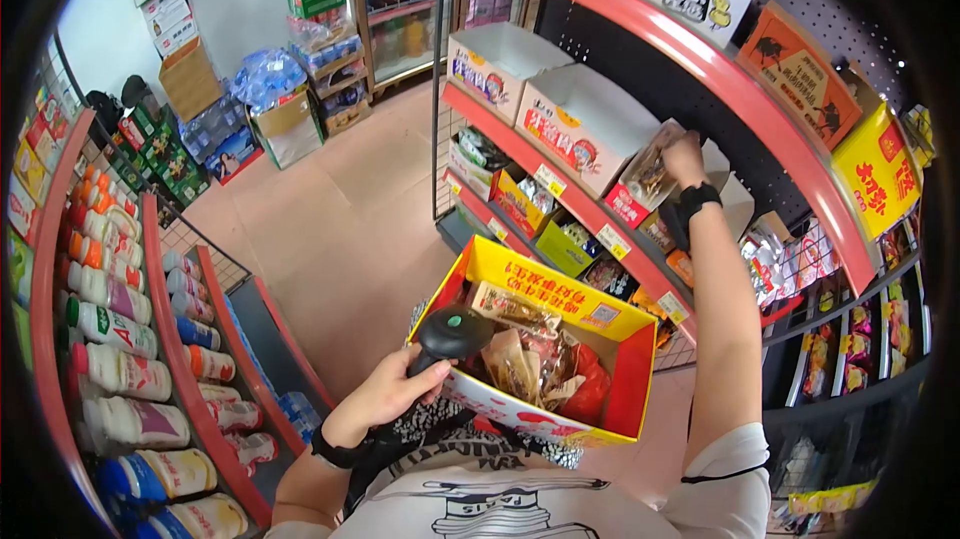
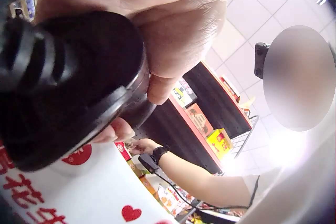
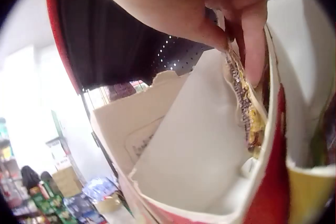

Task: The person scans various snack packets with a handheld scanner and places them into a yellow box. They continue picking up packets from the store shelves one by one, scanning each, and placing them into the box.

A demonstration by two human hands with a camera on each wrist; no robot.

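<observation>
My left hand (image 1: 388,397) grips a black handheld scanner (image 1: 452,332) with a rounded head. In the left wrist view, thumb and fingers wrap around the scanner (image 2: 79,90). Close beside this hand, against the body, is a yellow-and-red cardboard box (image 1: 636,379) holding several clear-wrapped snack packets (image 1: 520,364) and something red. At the shelf, my right hand (image 1: 684,161) pinches the top of a flat snack packet (image 3: 242,100) with brown and yellow contents. The packet stands along the side wall of an open white-and-red carton (image 3: 184,145).
Larger open white cartons (image 1: 575,134) sit left of the right hand on the red-edged shelf (image 1: 560,184), above smaller snack boxes (image 1: 568,244). Bottles (image 1: 115,327) line a rack on the left. Stacked goods (image 1: 290,124) and a drinks fridge (image 1: 400,19) stand at the back.
</observation>
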